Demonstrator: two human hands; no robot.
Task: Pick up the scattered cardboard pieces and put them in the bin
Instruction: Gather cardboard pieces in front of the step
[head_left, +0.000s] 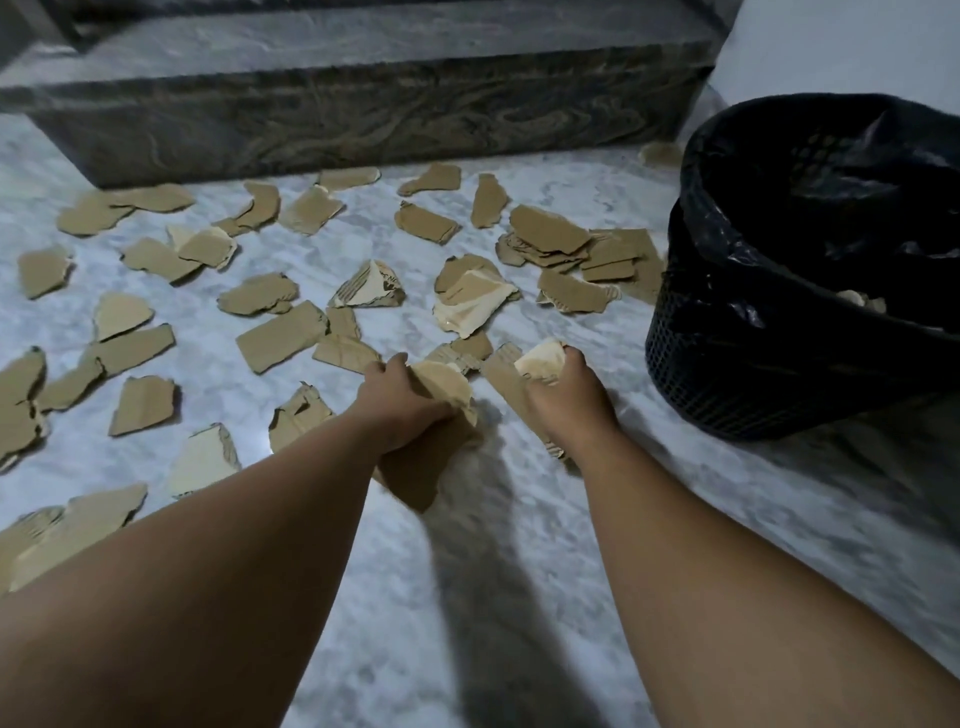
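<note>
Left hand (400, 402), well left of the bin (769, 374), is curled round a stack of cardboard pieces (415, 475); I judge it is gathering several at once to save trips. Loose pieces (280, 338) cover the floor (519, 571) left of the bin. Right hand (563, 397), nearer the bin, grips a pale piece (540, 361) over a brown strip (504, 382), ready for transfer. I cannot count either stack. Fingertips are hidden beneath cardboard, and the bin's dark liner (810, 171) conceals most contents.
</note>
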